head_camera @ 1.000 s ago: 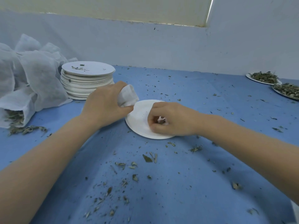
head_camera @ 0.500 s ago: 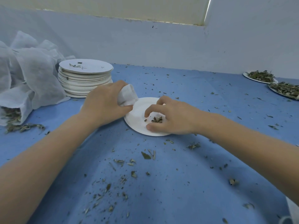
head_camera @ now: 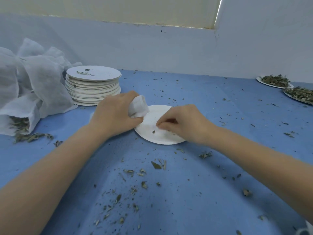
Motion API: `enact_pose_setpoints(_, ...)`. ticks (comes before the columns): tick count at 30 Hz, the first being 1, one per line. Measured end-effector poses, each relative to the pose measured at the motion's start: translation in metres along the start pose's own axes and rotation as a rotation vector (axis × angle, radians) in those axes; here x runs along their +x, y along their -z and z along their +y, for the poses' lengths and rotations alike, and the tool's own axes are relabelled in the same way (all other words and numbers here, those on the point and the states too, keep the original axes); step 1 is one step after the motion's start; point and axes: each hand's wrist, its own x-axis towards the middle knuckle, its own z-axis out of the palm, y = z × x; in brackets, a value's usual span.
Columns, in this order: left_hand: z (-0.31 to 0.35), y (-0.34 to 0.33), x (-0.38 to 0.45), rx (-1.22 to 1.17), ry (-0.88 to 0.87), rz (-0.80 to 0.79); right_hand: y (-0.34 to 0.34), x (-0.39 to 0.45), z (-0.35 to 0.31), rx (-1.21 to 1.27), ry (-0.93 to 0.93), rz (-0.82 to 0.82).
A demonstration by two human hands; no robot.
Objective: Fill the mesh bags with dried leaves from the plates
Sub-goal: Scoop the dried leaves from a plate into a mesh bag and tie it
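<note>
A white paper plate (head_camera: 152, 116) lies in the middle of the blue table, almost bare, with a few leaf crumbs (head_camera: 153, 131) on it. At the plate's left rim my left hand (head_camera: 115, 116) grips a small white mesh bag (head_camera: 138, 106), whose open top sticks up between thumb and fingers. My right hand (head_camera: 183, 123) rests on the plate's right half with fingers curled, pinching leaf bits against the plate. What the fingertips hold is hidden.
A stack of white plates (head_camera: 93, 85) stands at the back left, next to a heap of filled mesh bags (head_camera: 30, 85), one spilling leaves. Two plates of dried leaves (head_camera: 274, 81) (head_camera: 299, 93) sit at the far right. Leaf scraps (head_camera: 135, 184) litter the cloth.
My right hand has gathered the small pile of leaves on the plate and closed its fingers over it. The left hand and bag have stayed put.
</note>
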Motion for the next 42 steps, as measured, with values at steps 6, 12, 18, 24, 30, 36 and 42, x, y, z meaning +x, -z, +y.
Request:
enact_pose_setpoints(6,0.001,0.0,0.0,0.024,-0.057,0.03,0.026,0.033,-0.022,0.087,0.031,0.128)
enact_pose_setpoints(12,0.008,0.002,0.001,-0.272,0.097,0.085,0.014,0.056,-0.043,0.229,0.047,0.137)
enact_pose_setpoints(18,0.002,0.007,0.003,-0.445,0.138,0.126,0.033,0.055,-0.044,0.255,0.129,-0.08)
enact_pose_setpoints(24,-0.011,0.008,-0.005,-0.39,0.185,0.064,0.031,0.027,-0.013,0.238,-0.055,0.022)
enact_pose_setpoints(30,-0.022,0.011,-0.018,-0.367,0.311,0.038,0.006,-0.006,0.013,-0.066,-0.453,-0.253)
enact_pose_setpoints(36,-0.018,0.022,-0.025,-0.464,0.488,0.181,-0.002,-0.015,0.001,-0.033,-0.424,-0.056)
enact_pose_setpoints(42,-0.029,0.058,-0.016,-0.564,0.685,0.443,0.01,0.035,-0.045,0.03,-0.312,0.051)
